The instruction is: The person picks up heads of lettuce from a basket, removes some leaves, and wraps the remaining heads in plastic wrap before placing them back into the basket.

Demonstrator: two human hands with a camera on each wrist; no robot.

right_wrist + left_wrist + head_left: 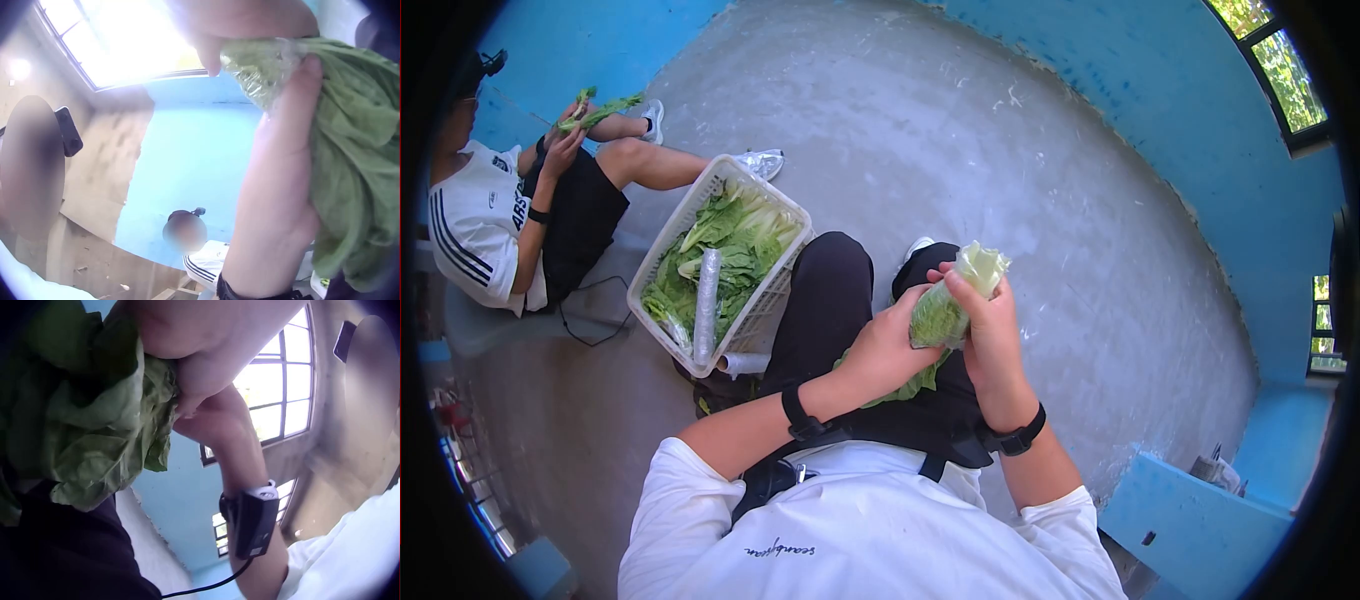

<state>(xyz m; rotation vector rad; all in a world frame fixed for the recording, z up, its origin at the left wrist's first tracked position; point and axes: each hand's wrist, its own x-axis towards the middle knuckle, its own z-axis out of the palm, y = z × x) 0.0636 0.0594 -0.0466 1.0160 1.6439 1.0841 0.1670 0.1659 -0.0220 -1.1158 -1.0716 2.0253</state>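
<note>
Both hands grip a head of leafy lettuce (938, 320) above the lap, its pale cut stem end (982, 266) pointing up and away. Clear plastic film (253, 72) wraps its middle, glossy and creased in the right wrist view. My left hand (890, 345) curls round the wrapped part from the left. On the other side, my right hand (992, 340) holds it close under the stem end, thumb along it. Loose green leaves (103, 425) hang out below the hands, over the dark trousers.
A white plastic basket (638, 290) at the left holds more lettuce (735, 235) and a film-wrapped roll-like bundle (707, 300). A roll of film (745, 363) lies beside it. Another person (500, 220) sits beyond, holding greens (600, 112). A blue ledge (1190, 525) stands at right.
</note>
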